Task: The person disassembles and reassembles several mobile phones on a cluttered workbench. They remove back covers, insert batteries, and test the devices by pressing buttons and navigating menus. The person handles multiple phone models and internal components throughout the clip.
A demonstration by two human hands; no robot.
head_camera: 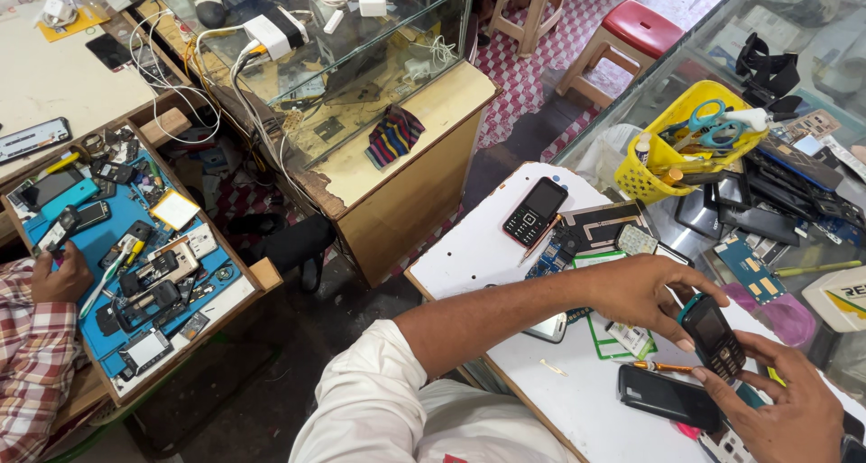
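Right hand (794,409) cut off, phone (714,335) half-hidden

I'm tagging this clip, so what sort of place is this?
Most likely a small phone repair shop. Both hands, left hand and right hand, hold a keypad phone over a white table strewn with circuit boards. Nearby, a tray of dismantled phones.

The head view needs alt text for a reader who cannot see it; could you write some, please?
Both hands, left hand and right hand, hold a small black keypad phone above a white worktable strewn with phone parts. A co-worker's hand rests at a blue repair tray on the left.
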